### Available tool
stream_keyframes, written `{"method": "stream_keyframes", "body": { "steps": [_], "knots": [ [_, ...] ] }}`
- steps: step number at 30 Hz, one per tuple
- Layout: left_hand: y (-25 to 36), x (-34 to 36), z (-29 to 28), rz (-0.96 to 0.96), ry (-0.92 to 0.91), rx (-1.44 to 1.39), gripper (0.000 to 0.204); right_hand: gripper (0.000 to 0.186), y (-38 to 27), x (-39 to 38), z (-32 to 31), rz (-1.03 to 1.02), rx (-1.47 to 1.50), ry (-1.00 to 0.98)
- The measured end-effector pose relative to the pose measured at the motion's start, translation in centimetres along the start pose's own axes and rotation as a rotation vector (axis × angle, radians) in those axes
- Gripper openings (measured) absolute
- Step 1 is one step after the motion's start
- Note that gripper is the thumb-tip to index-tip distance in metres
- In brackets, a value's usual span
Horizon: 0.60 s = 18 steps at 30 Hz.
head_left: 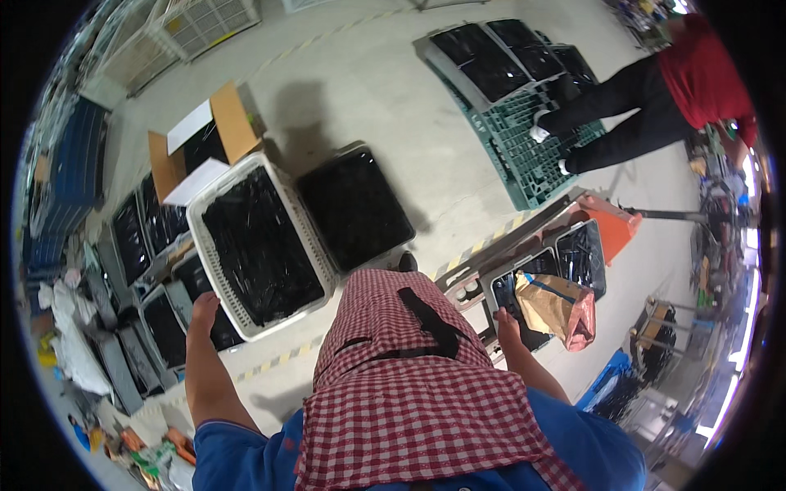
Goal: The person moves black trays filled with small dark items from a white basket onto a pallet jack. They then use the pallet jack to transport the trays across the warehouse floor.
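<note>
Green pallet (522, 176) placed at upper right, loaded with covered bins (483, 69), presumably so they are kept off the floor and can be moved together; a co-worker in red (702, 78) is seen there, feet at or on its edge, not clear which; orange-red cart (616, 233) parked at the right, bins carried on its low bed, likely so that lifting is spared.

White basket (301, 225) stood just ahead and to the left, filled with glossy black material, probably set there so it can be reached without a step; black-topped bin (378, 254) placed close by its right side; cardboard box (234, 123) set beyond the basket, flaps spread, perhaps so its black contents are left accessible.

Grey bin (494, 296) set on the cart, beside the right hip; gold bag (550, 304) laid partly over it, maybe for lack of another spot.

2 hands seen, arms held wide apart; left hand (205, 309) held at the basket's near left edge, fingers loosely curled, grip or contact cannot be told; right hand (508, 326) held at the grey bin's near side, fingers bent, possibly for steadying; whether the rim is pinched cannot be told.
</note>
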<state>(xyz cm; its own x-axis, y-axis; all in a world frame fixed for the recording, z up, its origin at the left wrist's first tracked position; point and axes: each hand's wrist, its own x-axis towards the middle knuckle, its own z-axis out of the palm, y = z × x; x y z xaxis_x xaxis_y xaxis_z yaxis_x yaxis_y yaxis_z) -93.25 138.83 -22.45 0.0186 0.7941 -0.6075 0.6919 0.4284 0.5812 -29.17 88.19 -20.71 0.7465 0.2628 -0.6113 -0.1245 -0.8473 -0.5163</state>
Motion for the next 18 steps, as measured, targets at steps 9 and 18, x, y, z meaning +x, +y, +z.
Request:
{"method": "stream_keyframes", "body": {
  "steps": [9, 18],
  "knots": [
    [-4.9, -1.1, -3.1, -0.233, 0.333, 0.365, 0.06, 0.053, -5.7, -2.4, 1.2, 0.218, 0.188, -0.402],
    [15.1, -5.9, 4.9, -0.263, -0.45, -0.044, 0.052, 0.041, -3.5, -0.3, 1.4, 0.293, 0.16, -0.466]
  ]
}}
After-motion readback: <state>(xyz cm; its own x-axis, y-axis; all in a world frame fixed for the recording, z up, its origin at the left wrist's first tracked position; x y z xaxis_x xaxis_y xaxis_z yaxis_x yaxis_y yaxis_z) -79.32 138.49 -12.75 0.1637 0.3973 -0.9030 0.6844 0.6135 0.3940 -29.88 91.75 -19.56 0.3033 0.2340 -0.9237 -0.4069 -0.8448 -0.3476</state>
